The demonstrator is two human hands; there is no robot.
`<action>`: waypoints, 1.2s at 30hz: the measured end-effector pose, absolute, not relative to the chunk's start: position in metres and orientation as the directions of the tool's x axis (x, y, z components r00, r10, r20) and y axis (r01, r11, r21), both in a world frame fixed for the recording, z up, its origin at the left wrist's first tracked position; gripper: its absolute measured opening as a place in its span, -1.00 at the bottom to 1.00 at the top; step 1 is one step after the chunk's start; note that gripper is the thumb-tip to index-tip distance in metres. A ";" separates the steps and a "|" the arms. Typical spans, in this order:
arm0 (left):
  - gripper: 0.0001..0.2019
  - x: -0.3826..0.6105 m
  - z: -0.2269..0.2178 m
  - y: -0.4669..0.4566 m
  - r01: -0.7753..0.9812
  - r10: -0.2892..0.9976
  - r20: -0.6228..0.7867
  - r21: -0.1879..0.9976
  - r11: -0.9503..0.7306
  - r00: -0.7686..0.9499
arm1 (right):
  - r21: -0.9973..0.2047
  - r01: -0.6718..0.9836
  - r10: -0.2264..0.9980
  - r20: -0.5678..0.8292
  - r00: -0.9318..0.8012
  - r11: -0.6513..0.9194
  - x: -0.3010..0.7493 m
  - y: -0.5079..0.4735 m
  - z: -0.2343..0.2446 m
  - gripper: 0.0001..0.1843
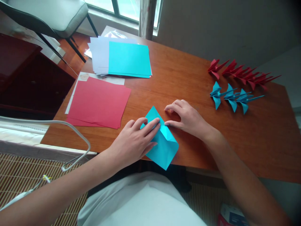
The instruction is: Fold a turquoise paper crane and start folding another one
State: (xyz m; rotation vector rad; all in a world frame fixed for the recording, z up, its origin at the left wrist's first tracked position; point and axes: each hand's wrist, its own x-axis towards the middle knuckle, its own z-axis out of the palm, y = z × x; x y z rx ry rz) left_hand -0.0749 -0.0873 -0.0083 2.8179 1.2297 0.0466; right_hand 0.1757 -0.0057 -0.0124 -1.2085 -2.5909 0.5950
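A folded turquoise paper square (164, 144) lies at the front edge of the wooden table (183, 81), one corner hanging over the edge. My left hand (135, 141) lies flat on its left half, fingers stretched out and pressing the paper down. My right hand (185, 117) rests beside the paper's upper right edge, its thumb tip touching the fold near my left fingertips, the other fingers curled on the table.
A stack of red sheets (98, 102) lies at the left. Behind it lies a pile of turquoise (129, 58) and pale lavender sheets (98, 53). Folded red cranes (242, 73) and three blue cranes (231, 97) stand at the right. A chair (54, 15) stands far left.
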 end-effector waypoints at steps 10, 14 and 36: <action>-0.49 -0.074 -0.011 -0.091 0.746 0.752 0.053 0.094 -0.659 0.657 | -0.829 0.486 0.828 -0.049 -0.558 0.278 0.170 -0.047 0.017 -0.46; -0.45 -0.074 -0.012 -0.092 0.755 0.763 0.076 0.114 -0.646 0.642 | -0.717 0.580 0.849 0.030 -0.528 0.386 0.160 -0.077 0.021 -0.41; -0.56 -0.075 -0.010 -0.082 0.819 0.840 0.126 0.184 -0.543 0.528 | -0.089 0.846 0.847 0.152 -0.510 0.525 0.153 -0.091 -0.024 -0.59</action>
